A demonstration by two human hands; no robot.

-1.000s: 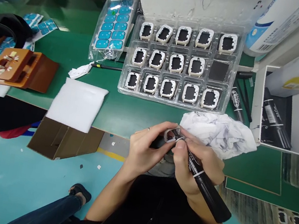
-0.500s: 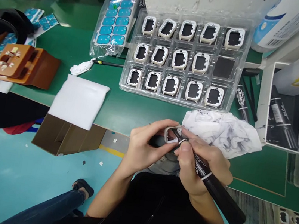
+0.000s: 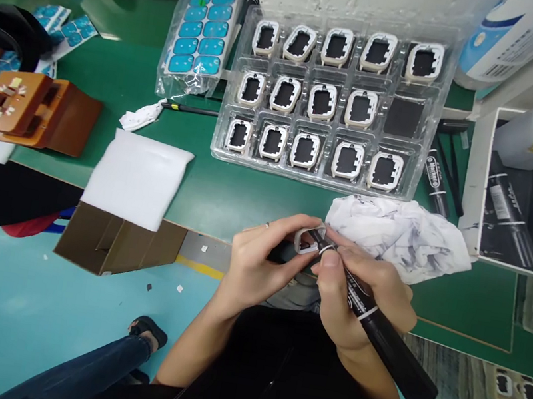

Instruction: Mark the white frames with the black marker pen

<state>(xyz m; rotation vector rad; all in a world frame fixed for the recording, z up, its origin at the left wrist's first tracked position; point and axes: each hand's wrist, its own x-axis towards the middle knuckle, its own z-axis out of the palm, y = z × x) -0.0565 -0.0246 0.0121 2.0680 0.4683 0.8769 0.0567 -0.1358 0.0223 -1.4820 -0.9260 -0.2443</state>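
Observation:
My left hand (image 3: 260, 259) pinches a small white square frame (image 3: 306, 240) just off the front edge of the green table (image 3: 226, 196). My right hand (image 3: 357, 295) grips a thick black marker (image 3: 377, 328), and its tip sits inside the frame's opening. Beyond the hands lies a clear plastic tray (image 3: 333, 99) with three rows of the same white frames; one pocket at the right of the middle row holds no frame. A crumpled, ink-stained white cloth (image 3: 403, 231) lies just right of the hands.
A white foam pad (image 3: 135, 179) rests on a cardboard box (image 3: 112, 246) at the table's edge. An orange fixture (image 3: 27, 111) stands far left, a bag of blue stickers (image 3: 202, 27) behind. Spare markers (image 3: 436, 182) and a white box (image 3: 520, 192) lie right.
The hands keep their hold on frame and marker, with only small shifts of the marker tip within the frame. The view has drifted slightly.

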